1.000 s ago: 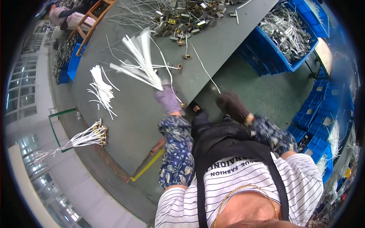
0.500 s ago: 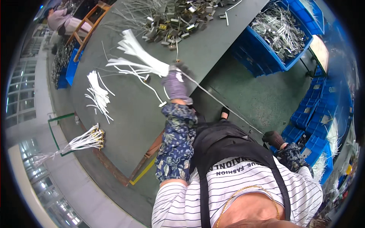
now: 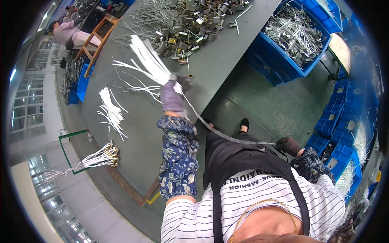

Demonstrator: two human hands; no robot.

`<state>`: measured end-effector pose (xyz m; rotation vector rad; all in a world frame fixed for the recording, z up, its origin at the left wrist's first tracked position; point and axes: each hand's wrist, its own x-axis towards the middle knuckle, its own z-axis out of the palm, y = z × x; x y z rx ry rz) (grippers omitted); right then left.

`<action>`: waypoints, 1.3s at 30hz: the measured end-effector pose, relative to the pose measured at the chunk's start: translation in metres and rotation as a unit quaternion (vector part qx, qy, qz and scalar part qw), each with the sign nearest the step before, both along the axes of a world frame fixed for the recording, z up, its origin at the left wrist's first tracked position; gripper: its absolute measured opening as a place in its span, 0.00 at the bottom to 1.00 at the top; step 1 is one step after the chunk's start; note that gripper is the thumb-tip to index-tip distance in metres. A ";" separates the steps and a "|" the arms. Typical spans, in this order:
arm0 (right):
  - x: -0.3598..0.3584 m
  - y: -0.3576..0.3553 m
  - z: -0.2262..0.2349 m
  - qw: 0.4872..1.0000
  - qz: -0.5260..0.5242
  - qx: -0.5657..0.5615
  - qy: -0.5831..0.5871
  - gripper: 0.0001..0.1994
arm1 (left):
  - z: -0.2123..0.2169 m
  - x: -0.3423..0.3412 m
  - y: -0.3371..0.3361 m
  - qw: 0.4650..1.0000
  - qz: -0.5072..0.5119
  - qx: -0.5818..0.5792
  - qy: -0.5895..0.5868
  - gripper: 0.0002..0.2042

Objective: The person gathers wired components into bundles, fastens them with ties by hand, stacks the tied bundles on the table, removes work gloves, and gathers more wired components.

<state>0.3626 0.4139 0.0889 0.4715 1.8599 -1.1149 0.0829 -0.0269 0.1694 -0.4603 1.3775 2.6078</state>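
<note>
My left hand [image 3: 174,94], in a purple-grey glove, is closed round a bundle of flat white wires [image 3: 149,60] above the grey table. The bundle's loose ends fan out toward the far left. From this hand a long thin strand [image 3: 227,136] sags across the front of my apron to my right hand [image 3: 288,146]. That hand, in a dark brown glove, is out at my right side, closed on the strand's other end. A few thinner white wires [image 3: 142,87] lie on the table beside the left hand.
A heap of small metal-cased parts with wires [image 3: 190,28] covers the table's far side. Another white wire bundle [image 3: 110,110] and a tied bunch with brass-coloured ends [image 3: 106,156] lie to the left. Blue crates [image 3: 279,65] stand at right; a wooden stool [image 3: 95,42] and a person are far left.
My left hand has moved left with the wire bundle. The strand between my hands, nearly straight before, now hangs in a curve. My right hand stays at my side.
</note>
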 end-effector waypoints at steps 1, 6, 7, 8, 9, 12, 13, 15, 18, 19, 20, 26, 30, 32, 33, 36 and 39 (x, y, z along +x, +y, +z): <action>0.000 0.001 -0.003 1.000 0.023 -0.017 0.001 0.11 | -0.016 0.013 0.004 0.999 -0.032 -0.043 0.011 0.12; 0.013 0.010 -0.008 0.998 0.017 0.025 -0.046 0.10 | -0.020 0.037 0.012 0.995 0.044 -0.037 -0.086 0.11; 0.015 0.012 -0.007 0.998 -0.008 0.028 -0.047 0.10 | -0.017 0.036 0.007 0.993 0.071 -0.011 -0.094 0.09; 0.023 0.020 -0.020 0.998 -0.006 0.029 -0.048 0.10 | -0.008 0.036 0.008 0.989 0.085 -0.004 -0.119 0.09; 0.031 0.032 -0.045 0.998 0.058 -0.002 0.015 0.10 | -0.004 0.040 0.006 0.989 0.089 -0.003 -0.117 0.09; 0.029 0.038 -0.059 0.964 0.219 -0.029 0.150 0.08 | -0.006 0.059 0.018 0.990 0.040 0.024 -0.135 0.10; 0.027 0.039 -0.058 0.922 0.317 -0.024 0.224 0.08 | -0.009 0.063 0.016 0.990 0.040 0.024 -0.135 0.10; 0.024 0.041 -0.044 0.948 0.259 -0.044 0.180 0.07 | -0.021 0.071 0.008 0.986 0.011 0.086 -0.140 0.10; 0.029 0.048 -0.036 0.973 0.192 -0.046 0.120 0.08 | -0.017 0.072 0.002 0.985 0.033 0.106 -0.134 0.11; 0.032 0.051 -0.035 0.976 0.186 -0.031 0.108 0.08 | -0.013 0.074 0.002 0.986 0.043 0.091 -0.136 0.11; 0.028 0.044 -0.026 0.976 0.189 -0.033 0.108 0.08 | -0.019 0.078 -0.003 0.987 0.022 0.095 -0.125 0.11; 0.059 0.070 -0.047 0.969 0.219 -0.002 0.118 0.09 | -0.019 0.135 0.009 0.981 -0.022 0.117 -0.154 0.11; 0.076 0.099 -0.081 0.981 0.161 -0.034 0.106 0.09 | -0.026 0.168 0.027 0.989 -0.025 0.090 -0.115 0.13; 0.072 0.103 -0.084 0.971 0.194 -0.044 0.135 0.09 | -0.050 0.168 0.030 0.976 -0.025 0.215 -0.024 0.11; 0.071 0.105 -0.088 0.970 0.200 -0.066 0.122 0.08 | -0.052 0.162 0.032 0.963 -0.012 0.270 0.012 0.11; 0.034 0.069 -0.071 0.881 0.387 -0.036 0.271 0.06 | -0.050 0.110 0.012 0.977 0.164 0.131 0.023 0.12; -0.018 0.000 0.009 0.852 0.404 -0.017 0.332 0.05 | 0.000 0.048 0.000 0.941 0.271 0.200 0.030 0.14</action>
